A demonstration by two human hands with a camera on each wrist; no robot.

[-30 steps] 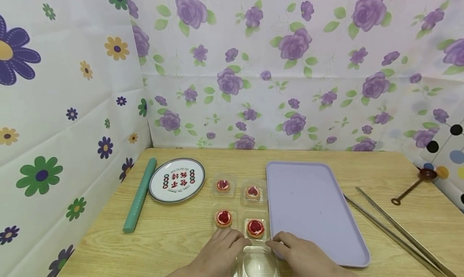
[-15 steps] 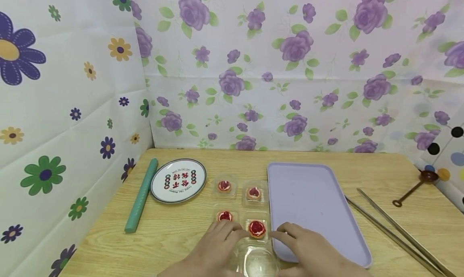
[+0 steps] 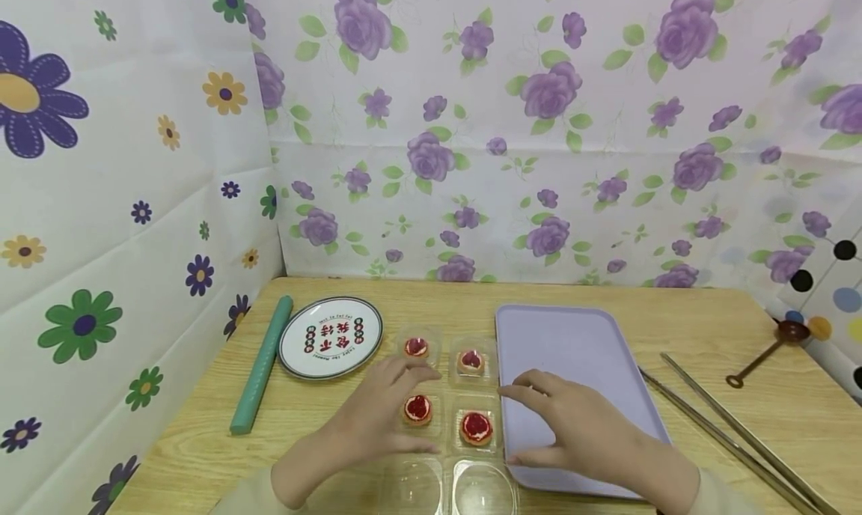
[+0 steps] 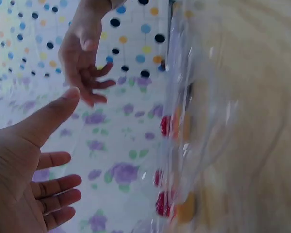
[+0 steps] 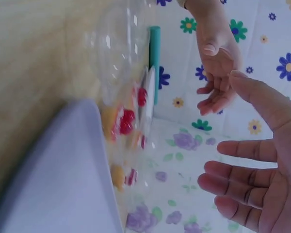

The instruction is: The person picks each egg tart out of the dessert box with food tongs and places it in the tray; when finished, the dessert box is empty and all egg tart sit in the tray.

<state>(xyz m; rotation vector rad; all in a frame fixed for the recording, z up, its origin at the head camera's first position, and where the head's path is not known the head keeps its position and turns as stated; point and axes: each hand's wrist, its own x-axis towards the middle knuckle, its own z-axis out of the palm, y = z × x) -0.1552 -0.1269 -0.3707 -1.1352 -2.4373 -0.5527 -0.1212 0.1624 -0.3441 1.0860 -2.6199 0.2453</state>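
I note left hand [image 3: 382, 406], right hand [image 3: 572, 425] loosely spread near round red-topped tarts [image 3: 477, 427]; lilac rectangular tray [image 3: 566, 346], tarts' three o'clock.

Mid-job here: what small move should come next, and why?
I'd probably ease the right hand down toward the front-right tart. That hand hangs open and empty beside it, and the left hand is also empty, so it could steady the clear container.

plain, pale cream sleeves [image 3: 722, 495] end above a bare left hand [image 3: 374, 412] and bare right hand [image 3: 578, 424].
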